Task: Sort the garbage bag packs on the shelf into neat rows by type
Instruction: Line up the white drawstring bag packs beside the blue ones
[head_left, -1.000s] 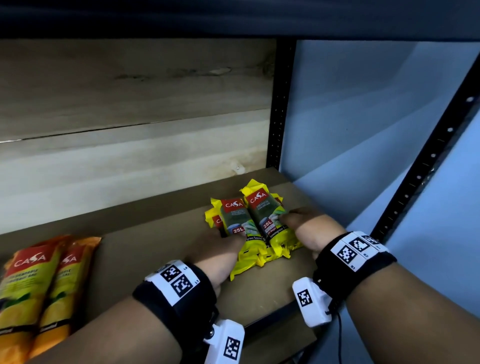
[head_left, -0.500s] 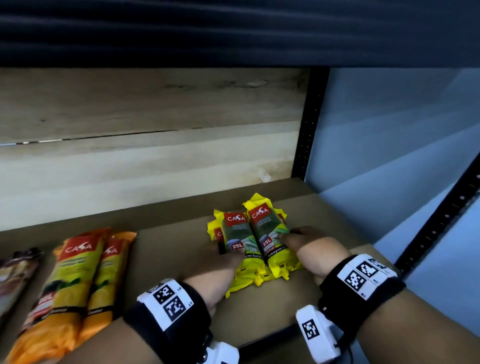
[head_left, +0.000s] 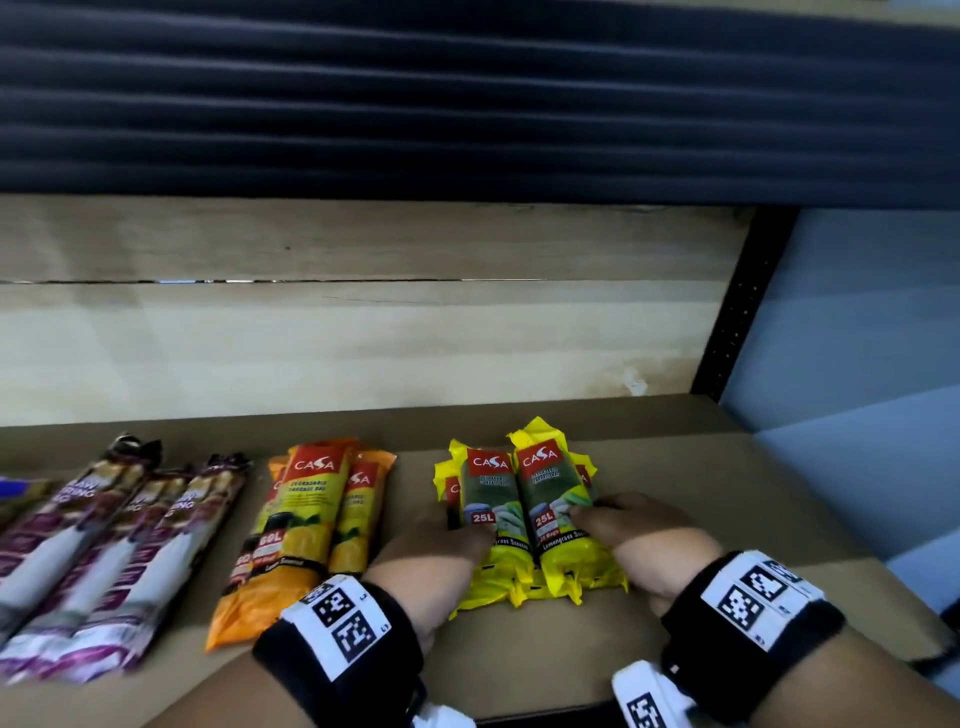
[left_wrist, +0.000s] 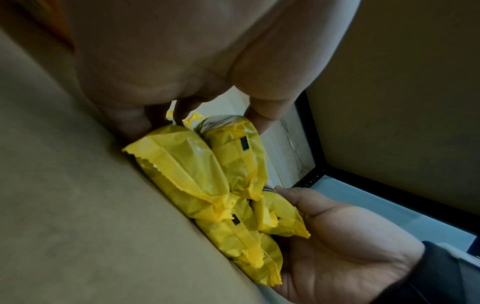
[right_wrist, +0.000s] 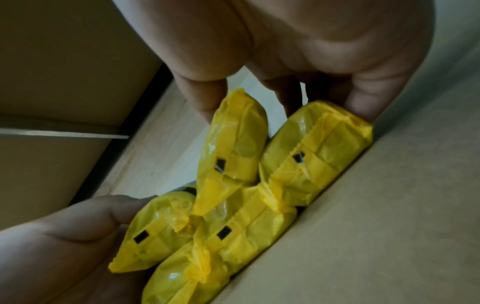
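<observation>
Several yellow 25L garbage bag packs (head_left: 524, 514) lie stacked in two layers on the right part of the brown shelf board (head_left: 727, 499). My left hand (head_left: 465, 532) grips the stack's left side and my right hand (head_left: 595, 514) grips its right side. In the left wrist view my left hand (left_wrist: 197, 111) has its thumb over the top pack (left_wrist: 233, 160) and its fingers down the side. In the right wrist view my right hand (right_wrist: 285, 96) clasps the packs (right_wrist: 311, 156) the same way. The lower packs are partly hidden.
Orange 60L packs (head_left: 311, 525) lie left of the yellow stack. Purple-and-white packs (head_left: 119, 551) lie further left. A wooden back panel (head_left: 363, 332), a black upright post (head_left: 737, 322) and a dark upper shelf (head_left: 467, 104) bound the space. A gap separates orange and yellow packs.
The head view has swung left, bringing the orange and purple packs into sight. Both hands stay on the sides of the yellow stack, which has hardly moved.
</observation>
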